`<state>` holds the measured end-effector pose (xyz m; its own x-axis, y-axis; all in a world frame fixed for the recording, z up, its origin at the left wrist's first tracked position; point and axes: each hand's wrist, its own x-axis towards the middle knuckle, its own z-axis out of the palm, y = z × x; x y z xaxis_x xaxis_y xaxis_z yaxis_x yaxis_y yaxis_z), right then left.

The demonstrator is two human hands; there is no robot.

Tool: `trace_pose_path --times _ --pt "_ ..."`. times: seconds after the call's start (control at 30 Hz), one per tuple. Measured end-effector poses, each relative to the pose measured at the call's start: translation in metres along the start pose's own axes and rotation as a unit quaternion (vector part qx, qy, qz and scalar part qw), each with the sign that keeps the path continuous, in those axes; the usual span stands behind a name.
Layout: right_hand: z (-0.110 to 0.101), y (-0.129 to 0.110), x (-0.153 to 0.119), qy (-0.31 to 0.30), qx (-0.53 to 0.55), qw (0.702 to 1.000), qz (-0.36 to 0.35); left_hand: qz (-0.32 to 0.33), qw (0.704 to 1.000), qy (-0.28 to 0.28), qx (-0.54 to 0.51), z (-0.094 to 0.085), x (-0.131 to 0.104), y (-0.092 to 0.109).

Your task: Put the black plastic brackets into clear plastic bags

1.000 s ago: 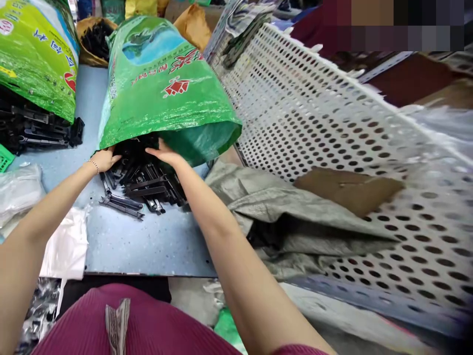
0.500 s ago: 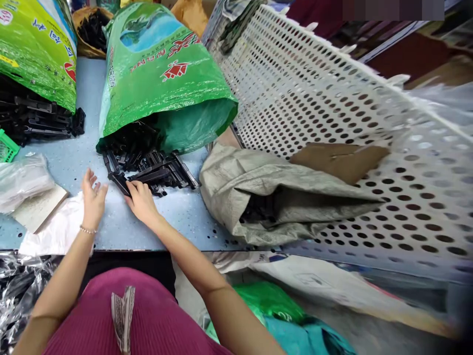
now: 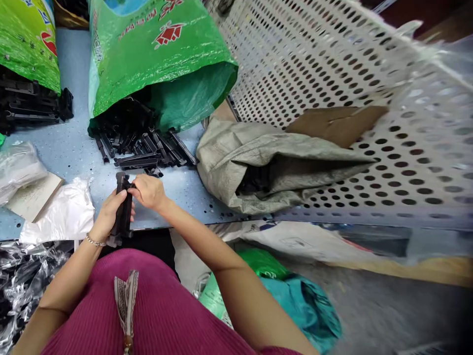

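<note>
My left hand (image 3: 110,211) is wrapped round a long black plastic part (image 3: 123,212), held upright at the table's front edge. My right hand (image 3: 150,191) is closed at the upper right side of this part, thumb and finger pinching a small dark piece that sticks out there. Whether that piece is joined to the part cannot be made out. Just beyond my hands, a loose pile of similar black parts (image 3: 148,153) spills from the mouth of a green printed sack (image 3: 155,69) onto the blue table (image 3: 74,158).
At left lie a second green sack (image 3: 29,44) with black parts, clear plastic bags (image 3: 20,165), a flat board (image 3: 37,197) and white plastic (image 3: 62,212). A grey sack (image 3: 229,158) rests at right against a perforated white panel (image 3: 314,64). Bags (image 3: 295,305) lie on the floor.
My right hand has left the pile and come back toward me. My left hand, open and empty before, now holds a black plastic part. The view has tilted downward.
</note>
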<state>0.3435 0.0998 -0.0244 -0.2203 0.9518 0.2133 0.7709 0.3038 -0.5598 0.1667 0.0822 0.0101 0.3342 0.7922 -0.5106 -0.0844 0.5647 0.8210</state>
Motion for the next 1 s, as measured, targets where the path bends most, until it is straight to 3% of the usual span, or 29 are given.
trace_pose_path --times 0.1,0.17,0.27,0.37,0.43,0.53,0.6,0.67,0.73,0.8,0.83,0.93,0.97,1.0 --pt "0.005 -0.011 -0.013 -0.027 0.058 0.997 0.046 0.058 0.996 0.063 0.007 0.004 0.012 0.0" --pt "0.01 -0.025 -0.031 -0.038 0.065 0.997 0.005 0.072 0.993 0.09 0.001 0.001 0.021 0.001" --pt "0.015 -0.039 -0.054 -0.048 0.019 0.997 -0.049 0.065 0.994 0.083 0.0 -0.006 0.026 -0.004" --pt "0.009 -0.036 -0.049 -0.081 0.012 0.996 -0.019 0.105 0.985 0.1 0.089 -0.016 0.027 -0.018" --pt "-0.002 -0.023 -0.028 -0.062 -0.019 0.998 -0.006 0.128 0.954 0.133 0.234 -0.024 0.026 -0.028" --pt "-0.017 0.006 0.018 -0.003 -0.107 0.994 -0.013 0.102 0.86 0.174 0.469 -0.032 0.025 -0.039" --pt "-0.023 0.025 0.044 -0.015 -0.141 0.99 -0.013 0.089 0.806 0.192 0.552 -0.034 0.025 -0.043" --pt "-0.027 0.035 0.059 -0.034 -0.142 0.989 0.001 0.137 0.784 0.2 0.572 -0.035 0.024 -0.044" --pt "-0.029 0.033 0.059 -0.012 -0.084 0.996 0.041 0.232 0.794 0.197 0.526 -0.034 0.023 -0.04" --pt "-0.029 0.02 0.047 -0.013 0.07 0.995 0.07 0.314 0.841 0.159 0.41 -0.029 0.022 -0.032" --pt "-0.028 0.011 0.038 -0.045 0.175 0.981 0.066 0.335 0.874 0.121 0.332 -0.026 0.022 -0.027" --pt "-0.024 -0.017 0.009 -0.197 0.408 0.891 0.025 0.289 0.951 -0.012 0.109 -0.012 0.019 -0.007" --pt "-0.024 -0.025 0.001 -0.223 0.415 0.882 0.025 0.255 0.964 -0.035 0.062 -0.009 0.017 0.0" --pt "-0.024 -0.03 -0.006 -0.224 0.388 0.893 0.037 0.226 0.973 -0.04 0.035 -0.006 0.014 0.005"
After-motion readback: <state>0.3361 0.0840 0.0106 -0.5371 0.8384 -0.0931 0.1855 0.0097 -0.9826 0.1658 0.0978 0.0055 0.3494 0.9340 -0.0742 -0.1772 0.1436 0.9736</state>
